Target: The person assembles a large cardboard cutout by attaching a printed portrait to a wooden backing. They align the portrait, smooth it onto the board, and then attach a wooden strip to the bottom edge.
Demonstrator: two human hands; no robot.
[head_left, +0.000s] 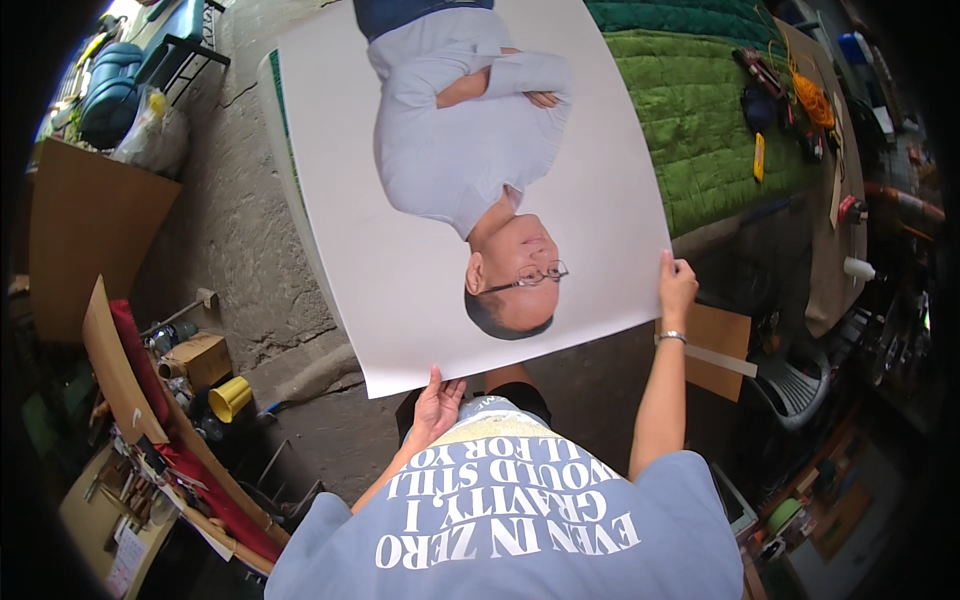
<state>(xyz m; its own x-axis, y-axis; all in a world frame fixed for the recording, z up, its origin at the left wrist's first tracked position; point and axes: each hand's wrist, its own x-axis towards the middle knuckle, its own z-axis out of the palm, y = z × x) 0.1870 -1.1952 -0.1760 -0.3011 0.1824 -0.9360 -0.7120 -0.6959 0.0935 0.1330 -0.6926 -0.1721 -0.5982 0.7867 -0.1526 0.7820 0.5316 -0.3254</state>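
I'm holding a large glossy white photo print (420,200), a smooth rectangular sheet bowed slightly, portrait of a person in a pale grey top, upside down from my view. It hangs over the rough grey concrete floor (240,230). My left hand (437,405) grips the near bottom edge, thumb on top, fingers under. My right hand (677,285) pinches the near right corner, a thin metal bracelet (672,337) on the wrist.

Beyond the print: a quilted green fabric mat (710,130), stitched in squares, soft-looking. Left: a flat brown board (90,230), leaning. Under my right forearm: a flat brown cardboard rectangle (715,345) with a pale strip across it. Lower left: a small brown cardboard box (200,358), next to it a yellow plastic cup (230,398) on its side. On the mat's far end: a coil of orange cord (812,98) and a small yellow rectangular tool (759,157).
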